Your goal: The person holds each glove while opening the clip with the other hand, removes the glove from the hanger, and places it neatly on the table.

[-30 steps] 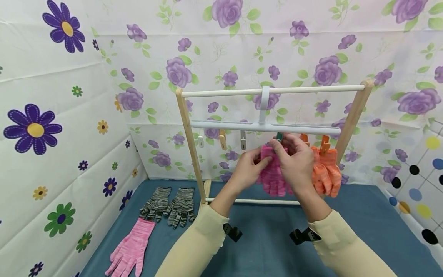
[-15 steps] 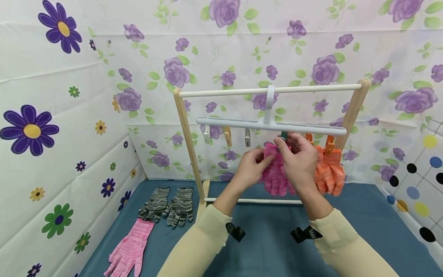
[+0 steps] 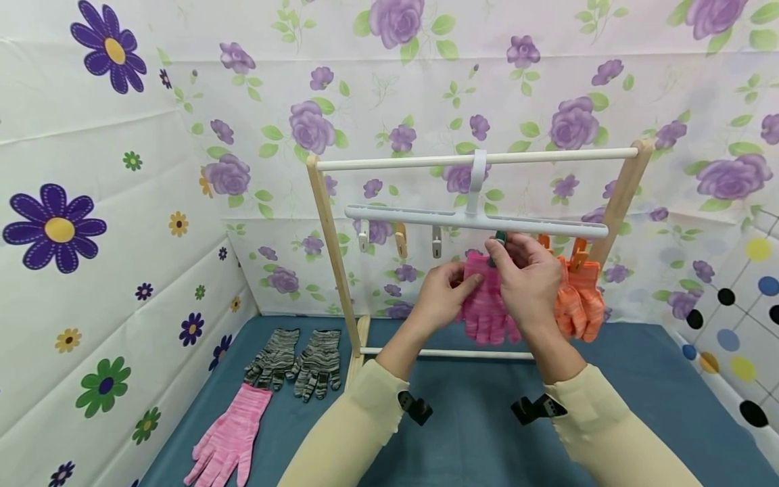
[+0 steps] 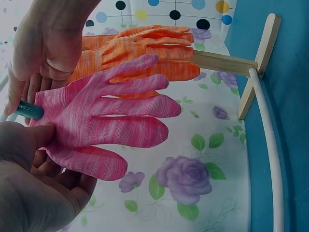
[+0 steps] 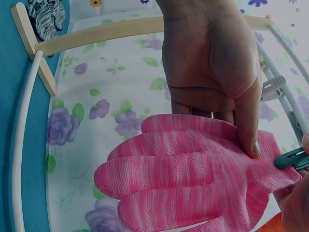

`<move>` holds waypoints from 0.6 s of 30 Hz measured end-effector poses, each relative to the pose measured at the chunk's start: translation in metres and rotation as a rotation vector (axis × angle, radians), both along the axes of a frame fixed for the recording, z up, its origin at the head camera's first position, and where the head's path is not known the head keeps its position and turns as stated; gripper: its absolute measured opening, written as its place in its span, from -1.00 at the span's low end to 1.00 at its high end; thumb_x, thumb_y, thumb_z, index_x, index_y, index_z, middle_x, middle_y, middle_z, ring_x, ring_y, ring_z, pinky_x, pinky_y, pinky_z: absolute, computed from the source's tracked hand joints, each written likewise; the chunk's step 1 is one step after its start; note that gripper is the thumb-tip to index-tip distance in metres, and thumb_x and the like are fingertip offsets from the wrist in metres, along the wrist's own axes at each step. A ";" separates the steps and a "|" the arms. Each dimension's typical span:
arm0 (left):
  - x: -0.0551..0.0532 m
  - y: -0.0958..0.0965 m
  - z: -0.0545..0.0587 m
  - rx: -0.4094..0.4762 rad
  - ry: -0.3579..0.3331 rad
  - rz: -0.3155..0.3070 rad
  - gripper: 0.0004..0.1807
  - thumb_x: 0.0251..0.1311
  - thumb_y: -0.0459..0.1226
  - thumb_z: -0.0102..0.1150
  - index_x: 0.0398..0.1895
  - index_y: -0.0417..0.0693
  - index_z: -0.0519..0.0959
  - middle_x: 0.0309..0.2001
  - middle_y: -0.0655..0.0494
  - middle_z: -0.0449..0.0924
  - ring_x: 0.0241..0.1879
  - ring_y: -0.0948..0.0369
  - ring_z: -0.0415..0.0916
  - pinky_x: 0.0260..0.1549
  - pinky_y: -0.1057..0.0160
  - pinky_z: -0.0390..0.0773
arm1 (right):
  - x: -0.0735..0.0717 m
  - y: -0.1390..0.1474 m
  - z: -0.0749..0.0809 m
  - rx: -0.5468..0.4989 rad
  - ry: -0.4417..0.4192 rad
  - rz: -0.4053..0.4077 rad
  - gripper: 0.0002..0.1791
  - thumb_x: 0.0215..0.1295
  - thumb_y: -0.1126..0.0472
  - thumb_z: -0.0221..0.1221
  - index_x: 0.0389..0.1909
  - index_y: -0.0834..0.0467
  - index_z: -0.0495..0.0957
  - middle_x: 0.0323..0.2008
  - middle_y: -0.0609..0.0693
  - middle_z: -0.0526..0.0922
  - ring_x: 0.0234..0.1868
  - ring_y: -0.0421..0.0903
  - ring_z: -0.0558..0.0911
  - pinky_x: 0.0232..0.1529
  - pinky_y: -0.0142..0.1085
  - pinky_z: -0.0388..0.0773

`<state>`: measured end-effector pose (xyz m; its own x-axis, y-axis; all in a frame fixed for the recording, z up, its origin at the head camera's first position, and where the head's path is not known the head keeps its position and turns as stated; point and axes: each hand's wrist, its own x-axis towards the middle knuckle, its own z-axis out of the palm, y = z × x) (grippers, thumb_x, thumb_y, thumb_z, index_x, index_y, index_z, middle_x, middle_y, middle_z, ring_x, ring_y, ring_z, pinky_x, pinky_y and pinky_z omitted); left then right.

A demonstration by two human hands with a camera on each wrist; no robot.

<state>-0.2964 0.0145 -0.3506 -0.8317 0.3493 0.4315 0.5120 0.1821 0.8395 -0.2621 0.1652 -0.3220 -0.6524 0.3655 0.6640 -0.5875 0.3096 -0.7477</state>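
Observation:
My left hand (image 3: 439, 297) pinches the cuff of a pink knitted glove (image 3: 483, 312) between thumb and fingers, and the glove's fingers hang down. With thumb and fingers my right hand (image 3: 528, 287) grips a dark green clothespin (image 3: 500, 237) under the light grey hanger bar (image 3: 414, 216). In the left wrist view the clothespin (image 4: 30, 109) reaches over the cuff's edge. The right wrist view has its tip lying on the cuff of the glove (image 5: 178, 174). To the right, orange gloves (image 3: 581, 304) hang from orange clothespins (image 3: 578, 253).
The hanger hooks over the top rod of a wooden rack (image 3: 389, 164). White, yellow and grey clothespins (image 3: 437, 242) hang from its left half. On the blue cloth at left lie two grey striped gloves (image 3: 318, 362) and another pink glove (image 3: 231, 439). A flowered sheet stands behind.
The hanger has shifted right and tilted, its right end lower. The right hand has moved slightly right with the clothespin, whose tip now shows over the glove's cuff. The left hand keeps its hold.

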 end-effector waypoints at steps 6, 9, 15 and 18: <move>-0.001 -0.003 -0.003 -0.013 0.006 0.002 -0.74 0.56 -0.18 0.24 0.05 -0.18 0.73 -0.30 0.11 0.74 -0.38 0.27 0.60 -0.38 0.34 0.57 | 0.001 -0.001 0.002 -0.008 -0.012 -0.015 -0.60 0.37 0.13 0.46 0.13 0.24 0.74 -0.07 0.10 0.81 -0.10 -0.33 0.75 -0.06 -0.50 0.63; -0.001 -0.006 -0.006 -0.018 -0.001 0.001 -0.75 0.57 -0.18 0.23 0.04 -0.16 0.72 -0.33 0.12 0.72 -0.41 0.25 0.58 -0.41 0.33 0.54 | 0.001 -0.001 0.002 -0.014 -0.009 -0.022 -0.61 0.36 0.15 0.47 0.13 0.23 0.75 -0.06 0.12 0.81 -0.10 -0.33 0.75 -0.06 -0.50 0.63; -0.002 -0.009 -0.014 -0.016 -0.024 0.000 -0.78 0.57 -0.17 0.22 -0.04 -0.13 0.72 -0.38 0.11 0.70 -0.46 0.23 0.56 -0.47 0.32 0.51 | 0.001 0.000 0.002 -0.027 -0.003 -0.006 -0.61 0.37 0.13 0.46 0.12 0.24 0.75 -0.05 0.13 0.81 -0.07 -0.29 0.76 -0.04 -0.47 0.64; -0.003 -0.011 -0.016 -0.004 -0.031 -0.008 -0.77 0.57 -0.17 0.22 -0.02 -0.14 0.73 -0.36 0.11 0.72 -0.44 0.22 0.60 -0.47 0.31 0.55 | 0.001 0.000 0.002 -0.032 -0.004 0.002 -0.60 0.39 0.12 0.44 0.14 0.26 0.74 -0.05 0.13 0.80 -0.06 -0.26 0.76 -0.03 -0.46 0.65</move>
